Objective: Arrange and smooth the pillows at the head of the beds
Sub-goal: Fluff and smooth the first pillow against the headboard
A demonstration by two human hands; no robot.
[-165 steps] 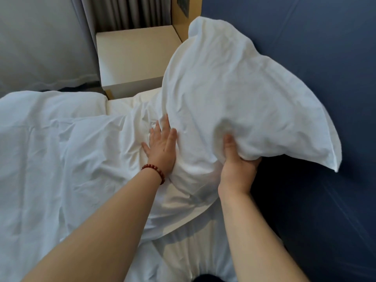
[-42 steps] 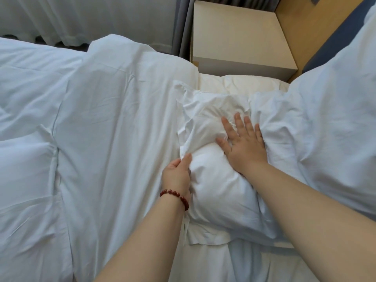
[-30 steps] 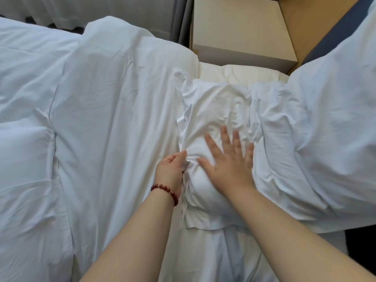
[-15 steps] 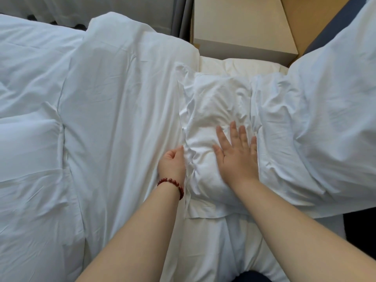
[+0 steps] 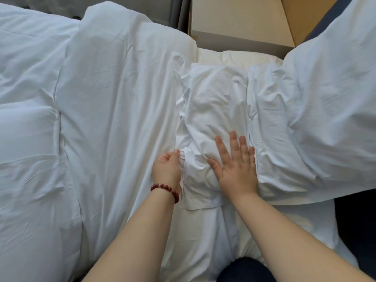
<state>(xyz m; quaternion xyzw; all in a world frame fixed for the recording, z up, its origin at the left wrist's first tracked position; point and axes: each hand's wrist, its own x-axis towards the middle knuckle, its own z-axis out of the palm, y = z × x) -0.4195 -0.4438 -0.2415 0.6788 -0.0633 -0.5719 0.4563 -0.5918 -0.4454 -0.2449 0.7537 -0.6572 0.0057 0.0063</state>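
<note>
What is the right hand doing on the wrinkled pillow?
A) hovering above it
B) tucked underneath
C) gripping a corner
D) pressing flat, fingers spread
D: the right hand lies palm-down on the pillow, fingers straight and spread.

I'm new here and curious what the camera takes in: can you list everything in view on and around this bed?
small pillow: one, white, centre, under the right hand
large pillow: one, white, right, beside it
duvet: one, white, left
nightstand: one, beige, top
curtain: one, grey, top, left of nightstand
bracelet: one, red beads, left wrist
left hand: one, bare, grips small pillow's left edge
right hand: one, bare, flat on small pillow
</note>
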